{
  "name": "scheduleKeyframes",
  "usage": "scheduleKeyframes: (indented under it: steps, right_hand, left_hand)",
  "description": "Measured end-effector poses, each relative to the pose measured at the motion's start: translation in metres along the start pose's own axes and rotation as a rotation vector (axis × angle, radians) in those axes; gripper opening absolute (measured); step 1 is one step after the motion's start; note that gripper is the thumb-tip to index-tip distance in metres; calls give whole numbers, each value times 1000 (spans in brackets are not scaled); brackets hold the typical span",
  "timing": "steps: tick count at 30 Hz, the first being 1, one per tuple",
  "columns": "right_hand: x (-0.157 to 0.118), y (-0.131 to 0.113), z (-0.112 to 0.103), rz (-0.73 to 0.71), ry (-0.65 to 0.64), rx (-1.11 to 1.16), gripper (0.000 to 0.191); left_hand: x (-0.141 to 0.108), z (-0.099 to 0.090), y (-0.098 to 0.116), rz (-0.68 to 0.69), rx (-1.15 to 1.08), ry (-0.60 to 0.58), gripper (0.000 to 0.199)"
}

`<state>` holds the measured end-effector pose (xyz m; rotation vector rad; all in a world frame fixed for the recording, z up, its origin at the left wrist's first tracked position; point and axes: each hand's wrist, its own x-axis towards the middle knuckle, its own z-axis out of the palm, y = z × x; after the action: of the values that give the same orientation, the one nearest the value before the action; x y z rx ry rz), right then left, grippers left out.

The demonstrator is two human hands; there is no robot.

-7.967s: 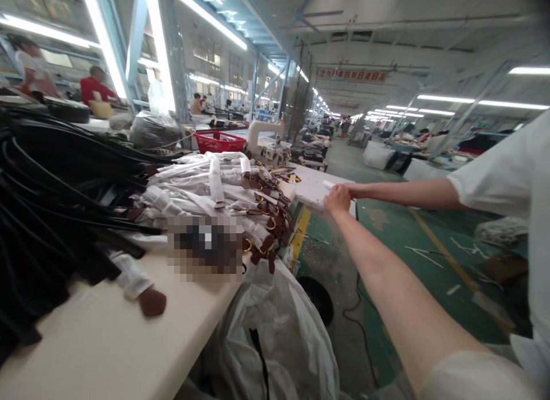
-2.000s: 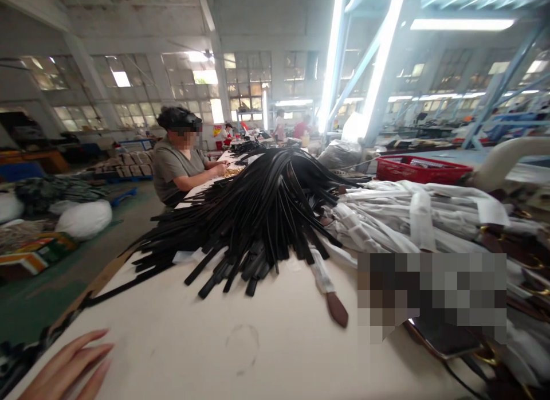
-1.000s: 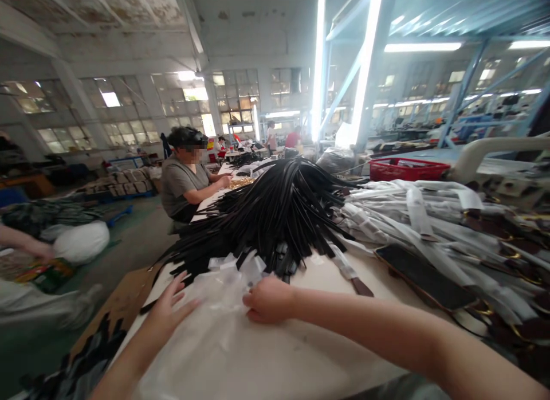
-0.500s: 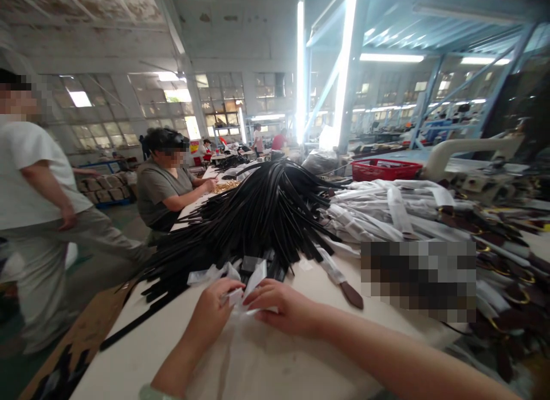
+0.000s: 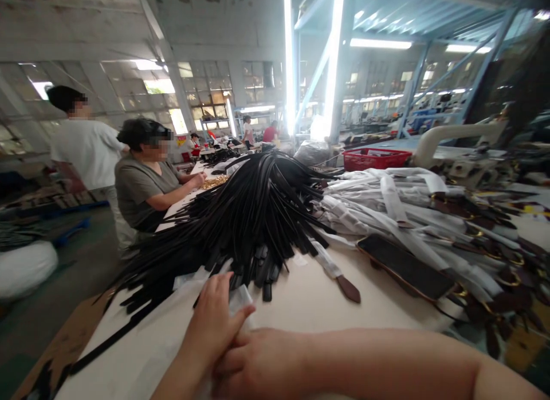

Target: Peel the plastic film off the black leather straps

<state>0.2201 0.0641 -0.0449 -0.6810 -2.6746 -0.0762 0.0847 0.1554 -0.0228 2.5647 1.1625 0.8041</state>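
Observation:
My left hand (image 5: pixel 213 317) is closed on a translucent white plastic sleeve (image 5: pixel 241 298), whose end sticks out past the thumb. Crossing in front of its wrist, my right hand (image 5: pixel 266 360) has curled fingers pinching the lower part of the sleeve, partly hidden. Just beyond both hands lies a big heap of black straps (image 5: pixel 253 216), their ends fanned toward me. More white plastic film (image 5: pixel 189 281) lies left of my left hand. On the right, a brown leather strap tip (image 5: pixel 347 289) pokes out of a white wrapping.
White-wrapped straps with brown ends (image 5: pixel 399 208) are piled on the right of the table (image 5: pixel 309 308). A phone-like dark slab (image 5: pixel 406 267) lies before them. Behind are a red basket (image 5: pixel 376 159) and a sewing machine (image 5: pixel 462 153). A seated co-worker (image 5: pixel 144 173) is at the left edge.
My right hand has come down toward me, crossing below my left hand; the left has turned with fingers pointing forward. The view swung slightly, and the walking person is farther away.

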Motion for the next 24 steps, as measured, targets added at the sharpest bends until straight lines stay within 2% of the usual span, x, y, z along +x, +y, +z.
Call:
scheduleKeyframes:
  steps: [3, 6, 7, 9, 11, 12, 13, 15, 16, 18, 21, 24]
  right_hand:
    - [-2, -3, -3, -66, 36, 24, 32]
    - [-8, -1, -14, 51, 203, 180, 33]
    - [-10, 2, -17, 146, 306, 243, 31]
    - [-12, 9, -24, 429, 546, 334, 30]
    - [-12, 19, -26, 726, 715, 449, 27]
    - [-10, 23, -25, 825, 735, 566, 28]
    - [-9, 27, -24, 882, 723, 722, 39]
    - [-5, 32, -19, 889, 668, 1026, 57]
    - [-4, 33, -16, 876, 655, 1093, 55]
    - [-4, 35, -13, 876, 684, 1013, 41]
    - [-9, 38, -15, 891, 685, 668, 19]
    - [-16, 41, -21, 898, 603, 355, 31]
  left_hand:
    - [1, 4, -7, -45, -27, -98, 21]
    - [1, -4, -15, -23, -56, -55, 19]
    - [1, -7, -16, -24, -62, -17, 21]
    - [-1, -11, -15, 8, -60, 90, 24]
    - [-3, -13, -11, 121, -11, 228, 23]
    - [-4, -14, -8, 201, 25, 291, 22]
    - [-6, -14, -5, 289, 58, 336, 22]
    - [-8, -13, 0, 439, 94, 342, 27]
    - [-9, -13, 3, 488, 94, 321, 29]
    - [-9, -12, 5, 539, 86, 289, 31]
    - [-10, -11, 5, 506, 21, 275, 28]
    - [-9, -10, 4, 312, -146, 216, 23]
